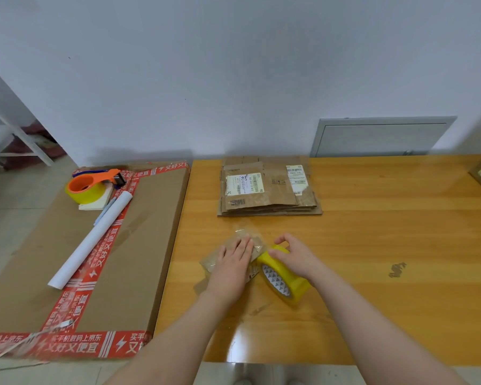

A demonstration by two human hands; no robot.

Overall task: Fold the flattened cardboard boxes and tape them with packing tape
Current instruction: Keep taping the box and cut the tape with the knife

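Observation:
A small folded cardboard box (257,241) lies on the wooden table (372,245), partly wrapped in clear tape. My left hand (232,263) lies flat on top of it, fingers straight, pressing it down. Just to its right, my right hand (290,257) grips a yellow roll of packing tape (285,279), which stands on edge against the box. A stack of flattened cardboard boxes (267,188) with shipping labels lies farther back on the table.
A large flat carton (139,245) with red printed tape sits left of the table. On it are an orange tape dispenser (93,184) with a yellow roll, a white paper roll (92,240) and a notepad. A cardboard piece shows at the right edge.

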